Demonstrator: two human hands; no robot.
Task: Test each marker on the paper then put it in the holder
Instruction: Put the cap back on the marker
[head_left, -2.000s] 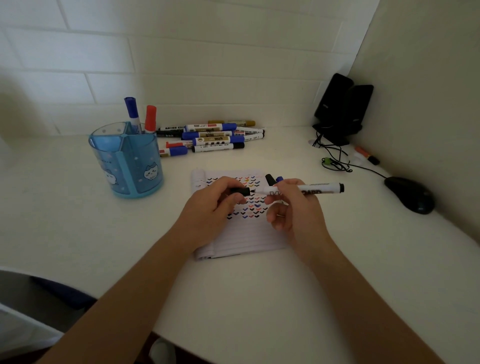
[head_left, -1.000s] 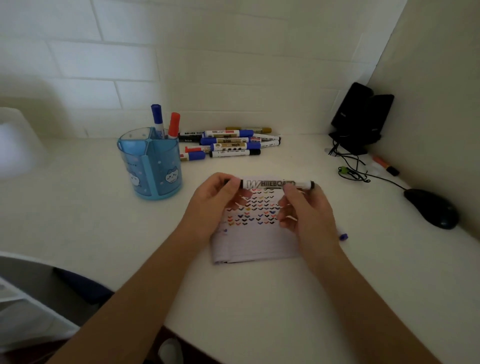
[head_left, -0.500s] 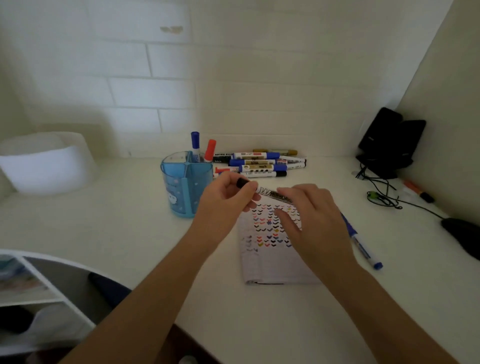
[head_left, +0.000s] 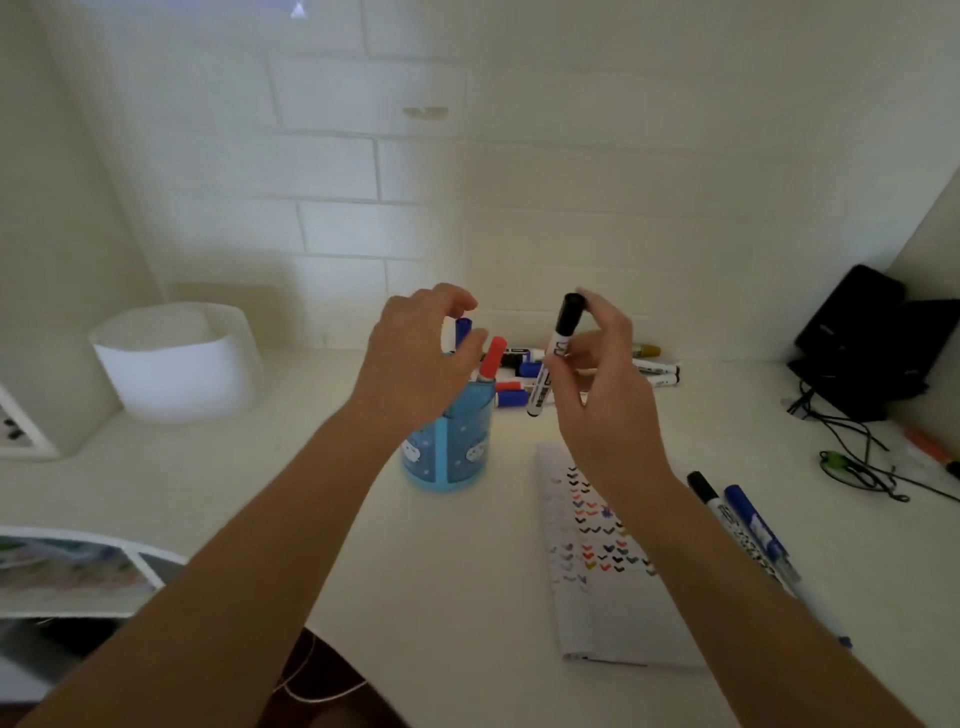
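Since half a second ago the marker (head_left: 558, 353) has passed from both hands to the right hand (head_left: 597, 395) alone. It has also swung from lying across the paper (head_left: 602, 597) to near upright, black cap on top.

Risks, my read:
- The marker's lower end hangs just right of the holder (head_left: 457, 447), not over its mouth. A straight drop puts it on the desk (head_left: 467, 571) or clips the rim.
- The red marker (head_left: 491, 358) leans out toward it, so a sideways move could snag that cap and rock the holder.
- The left hand (head_left: 415, 358) sits over the opening and is in the way.
- I can't see which compartment is free.

Pose:
- The right hand is raised between holder and paper. Its fingers (head_left: 608, 322) and thumb pinch the barrel below the cap.
- The left hand is arched above the holder, fingers (head_left: 447, 296) loosely curved, gripping nothing I can see.
- The blue marker (head_left: 462, 328) in the holder shows through the gap under the left fingers. I can't tell if they touch it.
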